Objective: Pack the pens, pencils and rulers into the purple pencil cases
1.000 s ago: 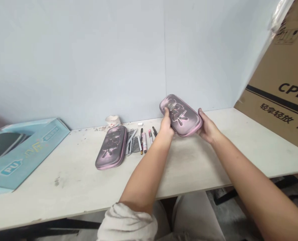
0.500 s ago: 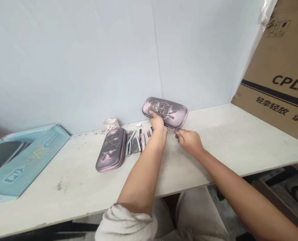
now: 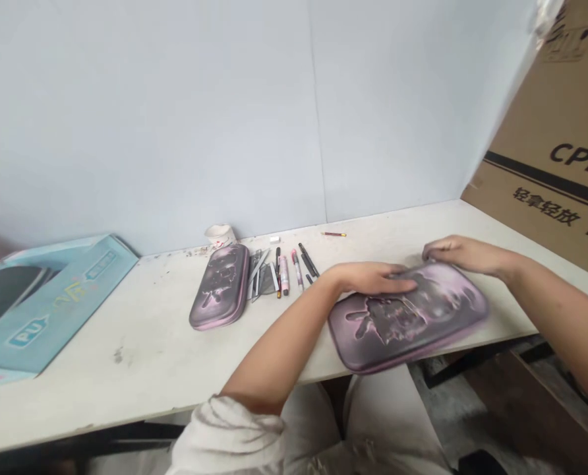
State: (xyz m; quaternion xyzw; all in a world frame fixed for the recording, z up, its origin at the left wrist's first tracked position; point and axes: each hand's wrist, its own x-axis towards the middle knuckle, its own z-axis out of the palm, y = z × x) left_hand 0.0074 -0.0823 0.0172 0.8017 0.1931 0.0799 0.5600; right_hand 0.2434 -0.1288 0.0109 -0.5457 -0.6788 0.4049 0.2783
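Observation:
A moulded pink-and-grey hard pencil case (image 3: 405, 323) lies flat near the table's front edge, its raised cartoon figure facing up. My left hand (image 3: 368, 278) rests on its top with the fingers together. My right hand (image 3: 465, 256) sits at its far edge, fingers curled over the rim. A matching pencil case (image 3: 219, 287) lies farther left, beside a row of pens, markers and flat metal pieces (image 3: 279, 274). Part of the nearer case is hidden under my hands.
A small white cup (image 3: 219, 235) and a short pencil (image 3: 333, 233) lie along the wall. A teal printed box (image 3: 31, 316) sits at the left end of the white table (image 3: 126, 356). A large cardboard carton (image 3: 546, 178) leans at the right.
The pencil case has come forward from the back of the table and lies flat near the front edge. Both my hands moved onto it. A short pencil now shows behind it.

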